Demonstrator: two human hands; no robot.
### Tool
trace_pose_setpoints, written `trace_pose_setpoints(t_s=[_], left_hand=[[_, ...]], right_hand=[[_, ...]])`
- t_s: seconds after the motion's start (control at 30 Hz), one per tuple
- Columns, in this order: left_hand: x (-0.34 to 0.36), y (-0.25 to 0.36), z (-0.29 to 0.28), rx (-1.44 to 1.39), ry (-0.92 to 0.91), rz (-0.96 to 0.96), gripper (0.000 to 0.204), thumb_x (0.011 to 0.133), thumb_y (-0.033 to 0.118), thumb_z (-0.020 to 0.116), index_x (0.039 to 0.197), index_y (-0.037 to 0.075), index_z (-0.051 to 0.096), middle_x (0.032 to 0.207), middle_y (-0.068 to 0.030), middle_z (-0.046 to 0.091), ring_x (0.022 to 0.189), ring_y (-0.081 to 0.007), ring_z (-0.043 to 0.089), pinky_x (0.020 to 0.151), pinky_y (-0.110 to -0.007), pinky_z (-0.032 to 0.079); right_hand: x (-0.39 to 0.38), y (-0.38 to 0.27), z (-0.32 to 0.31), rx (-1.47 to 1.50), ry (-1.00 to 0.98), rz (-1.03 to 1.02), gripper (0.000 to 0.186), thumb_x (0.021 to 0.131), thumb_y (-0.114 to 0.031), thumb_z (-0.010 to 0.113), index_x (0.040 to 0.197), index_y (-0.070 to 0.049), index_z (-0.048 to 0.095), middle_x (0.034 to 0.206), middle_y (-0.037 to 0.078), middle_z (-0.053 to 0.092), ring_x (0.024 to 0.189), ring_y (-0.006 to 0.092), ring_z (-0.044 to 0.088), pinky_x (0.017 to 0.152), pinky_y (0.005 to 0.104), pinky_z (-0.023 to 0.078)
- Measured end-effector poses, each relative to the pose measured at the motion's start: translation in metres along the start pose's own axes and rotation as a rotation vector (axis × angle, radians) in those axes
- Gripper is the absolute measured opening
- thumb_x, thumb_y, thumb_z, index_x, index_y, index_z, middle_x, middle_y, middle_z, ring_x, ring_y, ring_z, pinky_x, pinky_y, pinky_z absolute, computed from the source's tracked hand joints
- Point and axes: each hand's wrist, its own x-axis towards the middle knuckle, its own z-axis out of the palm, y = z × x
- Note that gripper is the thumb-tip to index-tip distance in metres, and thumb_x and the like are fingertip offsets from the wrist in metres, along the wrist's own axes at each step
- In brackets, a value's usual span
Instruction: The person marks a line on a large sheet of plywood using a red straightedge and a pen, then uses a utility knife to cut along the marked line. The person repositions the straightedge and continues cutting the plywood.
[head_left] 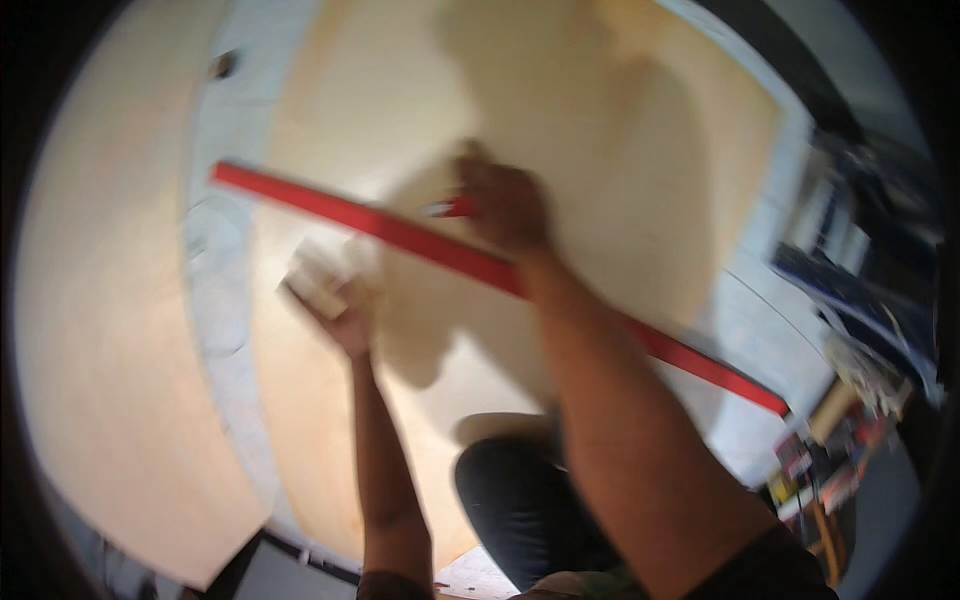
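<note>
A long red straightedge bar (425, 243) lies slantwise across a pale plywood sheet (400, 80), from upper left to lower right. On its far side, my right hand (508, 203) is closed round a small red tool with a pale tip (450, 208); blur hides its exact kind. My right forearm crosses over the bar. My left hand (338, 308) is on the near side of the bar, smeared by motion. Something pale and blocky shows at its fingers, but I cannot tell whether it is held.
Another plywood sheet (110, 300) lies at the left, with a strip of whitish floor (222, 300) between the two. My dark-trousered knee (515, 505) rests near the lower middle. Bags and wrapped goods (850, 290) crowd the right, with assorted tools and packages (815, 470) below them.
</note>
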Motion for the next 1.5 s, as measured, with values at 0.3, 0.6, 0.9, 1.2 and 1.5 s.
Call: trace_pose_setpoints(t_s=[0.3,0.6,0.9,1.2,1.5], left_hand=[[0.089,0.057,0.034,0.216,-0.283,0.008,0.11,0.076,0.043,0.096,0.169,0.02,0.043,0.181,-0.0259,0.018,0.166,-0.0505,0.016,0.132,-0.066,0.016],[0.084,0.05,0.042,0.2,-0.238,0.044,0.11,0.074,0.043,0.096,0.168,0.018,0.045,0.178,-0.0251,0.028,0.165,-0.046,0.024,0.132,-0.066,0.017],[0.084,0.049,0.043,0.232,-0.247,0.056,0.109,0.078,0.052,0.09,0.17,0.019,0.041,0.178,-0.0262,0.027,0.165,-0.0474,0.024,0.131,-0.067,0.018],[0.084,0.046,0.047,0.248,-0.226,0.027,0.116,0.069,0.049,0.097,0.169,0.023,0.044,0.18,-0.0205,0.026,0.166,-0.0429,0.023,0.133,-0.064,0.016],[0.085,0.052,0.045,0.279,-0.263,0.018,0.111,0.076,0.044,0.094,0.169,0.017,0.042,0.179,-0.0238,0.026,0.166,-0.044,0.023,0.133,-0.063,0.018]], right_hand=[[0.001,-0.008,-0.029,-0.215,-0.006,-0.051,0.049,0.101,-0.036,0.07,0.144,-0.016,0.063,0.162,0.006,0.053,0.092,0.0224,0.071,0.082,0.044,0.059],[0.003,-0.006,-0.03,-0.225,-0.006,-0.046,0.048,0.101,-0.037,0.069,0.144,-0.016,0.063,0.163,0.007,0.053,0.093,0.0229,0.071,0.082,0.043,0.059],[0.001,-0.004,-0.028,-0.228,0.046,-0.077,0.047,0.1,-0.036,0.069,0.143,-0.015,0.062,0.162,0.008,0.053,0.089,0.0229,0.07,0.082,0.044,0.059],[0.0,-0.004,-0.027,-0.231,0.083,-0.092,0.047,0.1,-0.035,0.07,0.142,-0.015,0.062,0.161,0.007,0.053,0.091,0.0227,0.07,0.082,0.0444,0.059],[0.003,-0.006,-0.032,-0.227,-0.034,-0.045,0.048,0.1,-0.035,0.071,0.143,-0.016,0.061,0.161,0.007,0.053,0.092,0.0225,0.07,0.083,0.0449,0.059]])
